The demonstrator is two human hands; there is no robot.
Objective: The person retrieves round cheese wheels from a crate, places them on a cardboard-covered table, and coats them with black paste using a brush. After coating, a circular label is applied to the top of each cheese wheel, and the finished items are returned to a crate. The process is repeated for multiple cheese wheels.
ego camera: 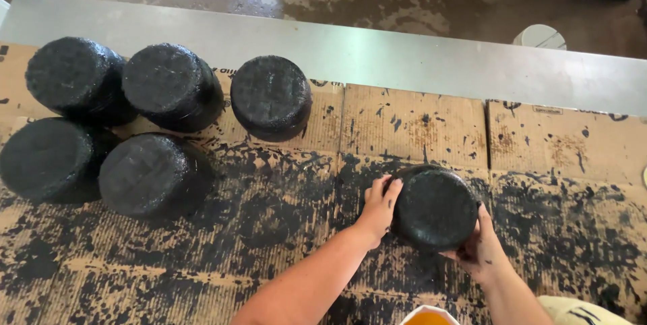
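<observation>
Black round block point(435, 209), near right on stained cardboard surface point(418, 129): clasped at both sides by left hand point(379, 208) and right hand point(480, 249) fingers; seemingly heavy, stiff, possibly slick.

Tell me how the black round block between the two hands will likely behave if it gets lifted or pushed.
The black round block looks solid and thick, so probably stiff and heavy for its size; the left hand and right hand both cup it. Its glossy, wet-looking coating suggests it may be slippery and smear, like the black stains on the cardboard. Resting on a flat face, it should slide rather than roll.
</observation>
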